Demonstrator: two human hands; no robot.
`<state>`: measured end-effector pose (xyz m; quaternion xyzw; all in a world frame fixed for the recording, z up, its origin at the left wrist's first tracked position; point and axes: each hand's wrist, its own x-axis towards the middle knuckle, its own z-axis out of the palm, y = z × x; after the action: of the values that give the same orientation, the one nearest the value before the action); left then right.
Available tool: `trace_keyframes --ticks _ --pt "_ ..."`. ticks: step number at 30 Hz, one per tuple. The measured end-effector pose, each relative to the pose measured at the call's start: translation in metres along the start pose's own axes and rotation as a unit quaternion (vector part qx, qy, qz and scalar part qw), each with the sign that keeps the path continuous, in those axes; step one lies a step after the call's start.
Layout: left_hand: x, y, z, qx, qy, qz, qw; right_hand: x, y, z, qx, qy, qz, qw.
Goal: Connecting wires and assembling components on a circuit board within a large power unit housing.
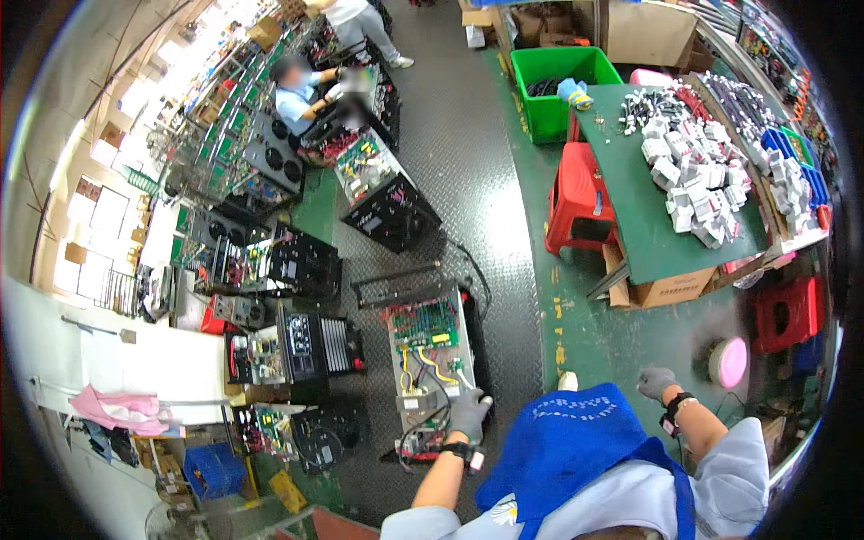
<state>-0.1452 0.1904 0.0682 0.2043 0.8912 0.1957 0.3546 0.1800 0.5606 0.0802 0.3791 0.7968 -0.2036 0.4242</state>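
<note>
An electronics chassis (pixel 435 360) without its cover lies on the metal-plated floor, showing a green circuit board (pixel 423 324) and yellow and grey wires. My left hand (pixel 468 416), in a grey glove, is at the chassis's near right edge with its fingers curled over the rim; the fingertips are partly hidden. My right hand (pixel 657 383), also gloved in grey, hangs to the right of my blue apron (pixel 567 441), closed and apparently holding nothing. Both wrists wear dark bands.
More open chassis (pixel 391 211) stand ahead and to the left. A person (pixel 297 99) works at the far left. On the right are a green table (pixel 621 180) with piled white parts, a red stool (pixel 580 193), a green bin (pixel 549 112) and a pink-topped round stool (pixel 729 363).
</note>
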Motion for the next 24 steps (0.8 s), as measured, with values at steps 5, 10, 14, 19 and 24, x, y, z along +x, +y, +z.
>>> trace_keyframes --ticks 5,10,14,19,24 --pt "-0.008 0.08 0.007 -0.107 -0.003 0.021 0.994 0.009 -0.047 -0.049 0.021 -0.012 -0.133 0.991" --pt "0.023 0.088 -0.014 -0.152 -0.008 0.013 0.988 0.079 -0.129 -0.104 -0.011 0.022 -0.255 0.967" --pt "0.086 0.086 -0.046 -0.221 0.031 -0.009 0.975 0.122 -0.197 -0.171 0.004 0.051 -0.321 0.946" --pt "0.217 0.104 -0.107 -0.2 0.086 0.054 0.974 0.16 -0.249 -0.259 -0.017 0.005 -0.324 0.946" --pt "0.366 0.119 -0.184 -0.201 0.107 0.024 0.974 0.193 -0.299 -0.359 -0.048 0.046 -0.311 0.948"
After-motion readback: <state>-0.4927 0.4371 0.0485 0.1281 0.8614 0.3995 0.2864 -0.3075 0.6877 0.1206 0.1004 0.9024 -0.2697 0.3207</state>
